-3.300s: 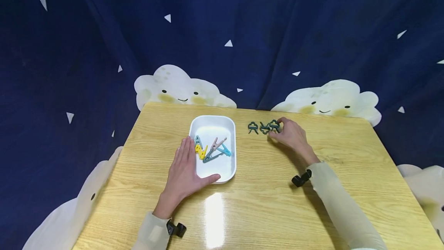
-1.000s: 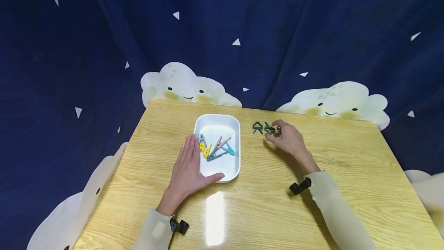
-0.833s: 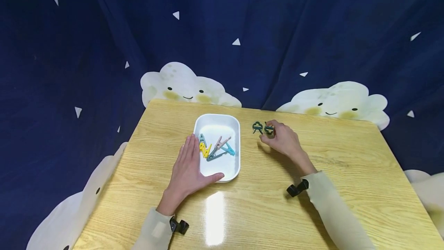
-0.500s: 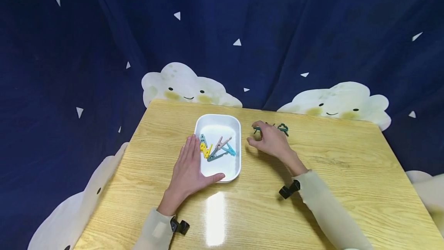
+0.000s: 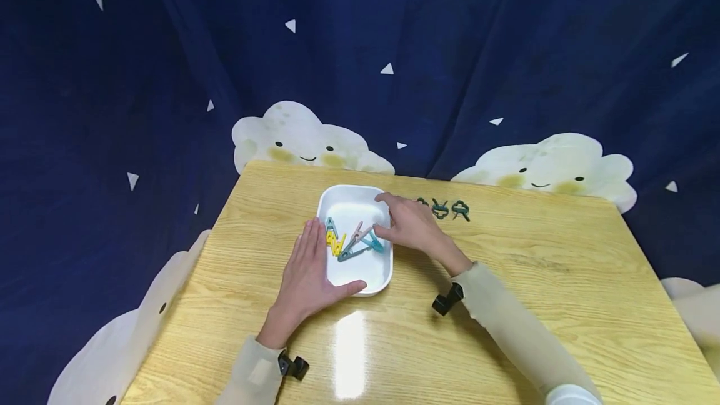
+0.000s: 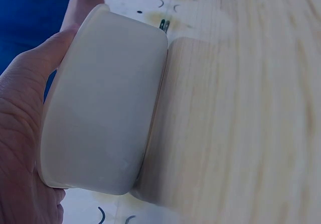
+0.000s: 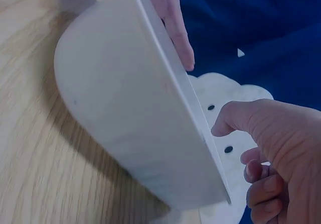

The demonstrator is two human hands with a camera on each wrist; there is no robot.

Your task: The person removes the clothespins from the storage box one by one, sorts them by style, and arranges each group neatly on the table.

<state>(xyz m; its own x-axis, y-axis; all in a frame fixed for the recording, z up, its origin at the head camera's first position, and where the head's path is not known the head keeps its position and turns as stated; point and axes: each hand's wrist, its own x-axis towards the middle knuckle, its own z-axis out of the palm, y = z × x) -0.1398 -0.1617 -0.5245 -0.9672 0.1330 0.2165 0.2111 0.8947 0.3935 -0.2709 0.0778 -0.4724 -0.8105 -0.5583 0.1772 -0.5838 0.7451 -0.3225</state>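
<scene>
My left hand (image 5: 306, 274) lies with straight fingers along the left side of the white plastic tray (image 5: 345, 275), thumb stretched over its near rim. Inside are several clothespins: a pale blue one (image 5: 331, 226), yellow ones (image 5: 336, 245), a pink one (image 5: 358, 231), a grey-teal one (image 5: 351, 254) and a bright blue one (image 5: 375, 244). Over the tray's right rim reaches my right hand (image 5: 413, 224), thumb and forefinger spread apart above the bright blue and pink pins. Its other fingers bend loosely in the right wrist view, and nothing shows between them.
Three dark green cloud-shaped clips stand in a row right of the tray: a left one (image 5: 422, 202) partly covered by the right hand, a middle one (image 5: 440, 209) and a right one (image 5: 460, 210). Behind the wooden table (image 5: 534, 267) hangs a dark blue curtain (image 5: 337, 67).
My right hand has left the green clips and moved left to the tray. The right-hand green clip, once against the middle one, now stands apart from it. The left hand stays put.
</scene>
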